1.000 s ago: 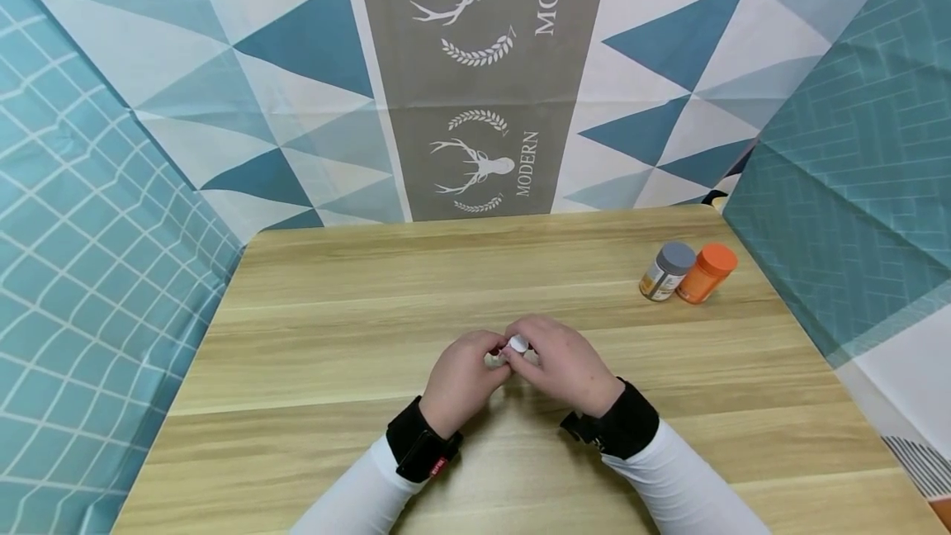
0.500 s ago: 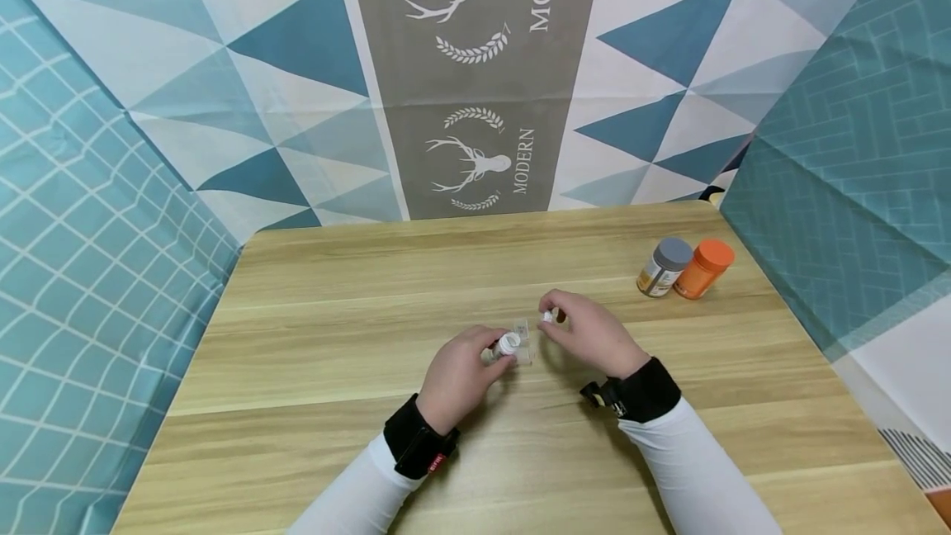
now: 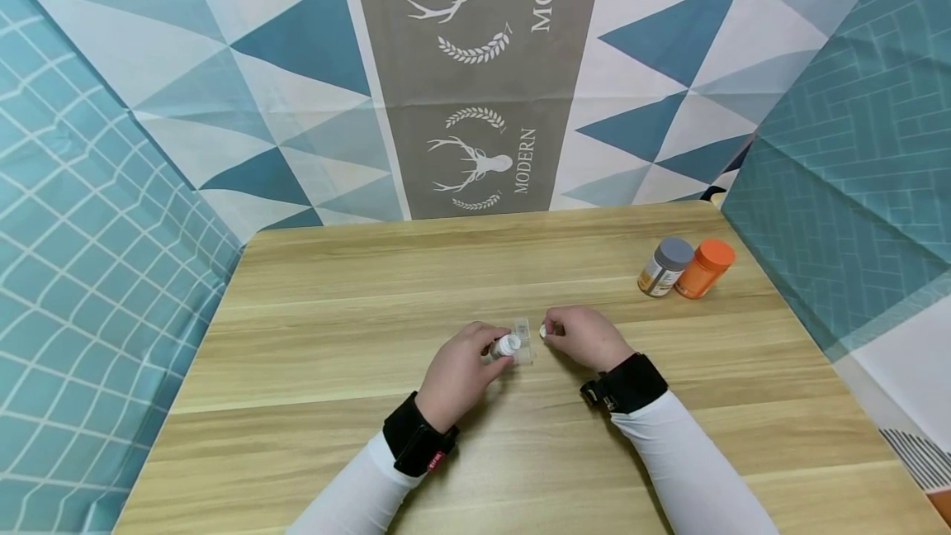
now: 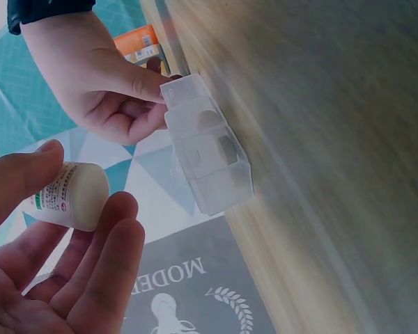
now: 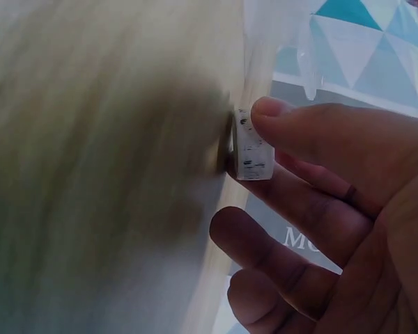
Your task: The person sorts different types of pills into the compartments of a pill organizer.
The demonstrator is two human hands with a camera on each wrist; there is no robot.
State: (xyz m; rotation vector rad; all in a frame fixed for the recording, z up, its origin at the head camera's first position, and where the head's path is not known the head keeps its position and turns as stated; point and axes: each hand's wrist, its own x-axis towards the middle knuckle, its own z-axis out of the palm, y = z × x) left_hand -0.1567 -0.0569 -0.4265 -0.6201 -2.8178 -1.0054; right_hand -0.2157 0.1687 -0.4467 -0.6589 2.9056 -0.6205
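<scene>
My left hand [image 3: 455, 374] holds a small white bottle [image 4: 76, 198] between thumb and fingers, its uncapped mouth upward in the head view. Just right of the bottle, a translucent compartment box [image 4: 219, 177] sits on the table; two rounded brownish shapes show in it. My right hand [image 3: 590, 339] is low over the table to the right of the box. Its thumb and index finger pinch a white bottle cap [image 5: 254, 153] with ribbed sides, right at the table surface. The palm and fingers hide part of the bottle in the head view.
Toward the back right of the wooden table [image 3: 357, 295] stand a grey-lidded jar [image 3: 661, 272] and an orange jar [image 3: 704, 271], side by side. A patterned cloth [image 3: 297, 48] hangs behind the far table edge.
Both hands were together at the bottle. The right hand has come away to the right with the white cap, then down to the table. The left hand has barely moved.
</scene>
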